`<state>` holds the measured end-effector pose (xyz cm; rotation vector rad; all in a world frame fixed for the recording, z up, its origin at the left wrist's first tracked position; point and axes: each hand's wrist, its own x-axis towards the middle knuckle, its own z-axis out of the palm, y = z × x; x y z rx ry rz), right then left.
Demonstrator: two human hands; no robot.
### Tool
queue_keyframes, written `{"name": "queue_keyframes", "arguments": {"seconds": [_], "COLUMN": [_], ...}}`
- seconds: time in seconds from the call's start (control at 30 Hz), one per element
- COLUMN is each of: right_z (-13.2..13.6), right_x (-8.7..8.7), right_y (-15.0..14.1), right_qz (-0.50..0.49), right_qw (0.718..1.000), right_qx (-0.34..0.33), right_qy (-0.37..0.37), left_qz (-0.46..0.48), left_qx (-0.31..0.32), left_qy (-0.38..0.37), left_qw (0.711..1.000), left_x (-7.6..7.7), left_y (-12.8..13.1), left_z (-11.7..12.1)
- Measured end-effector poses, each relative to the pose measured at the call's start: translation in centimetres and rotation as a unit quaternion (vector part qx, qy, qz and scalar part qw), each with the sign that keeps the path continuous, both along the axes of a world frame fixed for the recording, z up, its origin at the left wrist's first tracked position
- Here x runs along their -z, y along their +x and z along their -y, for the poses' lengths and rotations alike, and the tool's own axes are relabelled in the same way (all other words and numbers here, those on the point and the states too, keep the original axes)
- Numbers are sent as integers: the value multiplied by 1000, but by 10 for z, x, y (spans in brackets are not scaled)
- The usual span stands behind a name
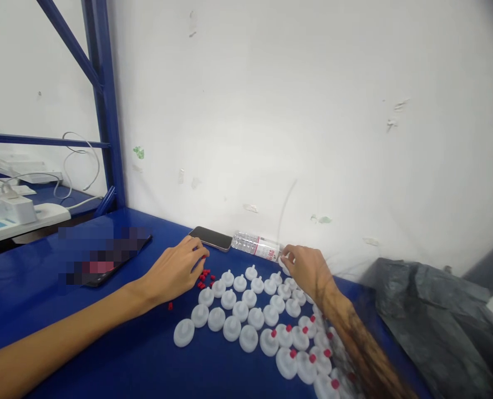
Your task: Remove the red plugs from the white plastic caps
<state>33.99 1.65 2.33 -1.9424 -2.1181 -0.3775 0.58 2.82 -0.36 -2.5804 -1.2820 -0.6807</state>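
Note:
My left hand (178,270) is over a small pile of red caps (204,277), thumb and fingers pinched, with a bit of red at the fingertips. One loose red cap (170,306) lies nearer to me. My right hand (309,270) reaches the far edge of the white pieces, its fingers closed on a round white piece (285,267) that they partly hide. Several translucent white discs (232,328), each with a short stem, stand spread over the blue table. Those on the right, such as one white disc (286,363), carry red caps on their stems; my right forearm covers some.
A phone (211,238) and a clear plastic bottle (254,245) lie along the wall. Another dark device (113,260) rests on the blue table (105,310) at left. Farther left is a power strip (30,221) beyond a blue metal post (108,111). A dark plastic bag (433,316) sits at right.

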Motion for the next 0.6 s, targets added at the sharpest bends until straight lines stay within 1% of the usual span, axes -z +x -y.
{"name": "queue_keyframes", "arguments": {"seconds": [0.1, 0.2, 0.3, 0.47, 0.6], "right_z": [-1, -1, 1, 3, 2], "right_x": [6, 10, 7, 0, 9], "right_y": [3, 3, 4, 12, 17], "right_qz": [5, 13, 20, 42, 45], "right_qw": [999, 998, 998, 997, 994], "right_qx": [10, 10, 15, 48, 46], "right_qy": [-35, -63, -66, -48, -93], "left_qz": [-10, -20, -17, -12, -30], "left_qx": [7, 7, 1, -3, -8], "left_qy": [-7, -17, -25, -32, -41], "left_qw": [1000, 1000, 1000, 999, 999], "left_x": [4, 3, 1, 0, 3], "left_y": [-1, -1, 0, -1, -2], "left_z": [-3, -2, 0, 0, -3]}}
